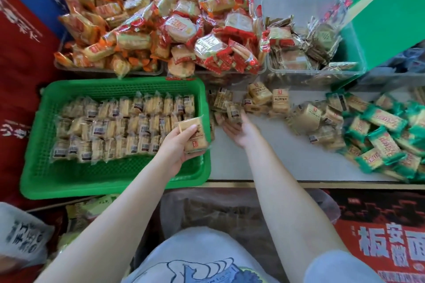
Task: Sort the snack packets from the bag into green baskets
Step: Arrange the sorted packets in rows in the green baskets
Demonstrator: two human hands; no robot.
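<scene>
Now a tan snack packet [192, 135] is gripped in the left hand [178, 146], thumb across its top face and fingers curled beneath, held over the near right corner of the green basket [69, 177]. Inside that basket, three rows of matching tan packets [124, 126] are stood on edge, barcodes showing, with bare mesh left along the near side. Just to the right, the right hand [238, 130] is stretched out palm up over the white tabletop [264, 161], fingers loosely curled at the edge of a loose heap of tan packets [259, 101]; whether one of them is pinched cannot be told, as the fingertips are blurred. Further right, a pile of green-wrapped packets [386, 138] is spread across the table. Along the far edge, three clear bins are seen: orange-wrapped snacks [101, 37] on the left, red-wrapped rice crackers [207, 34] in the middle, brown-wrapped biscuits [299, 53] on the right. A green carton [386, 11] is leaned at the far right, and red cartons [20, 76] are stacked at the left. Nearest of all, a clear plastic bag [230, 209] of packets is sat below the table edge.
</scene>
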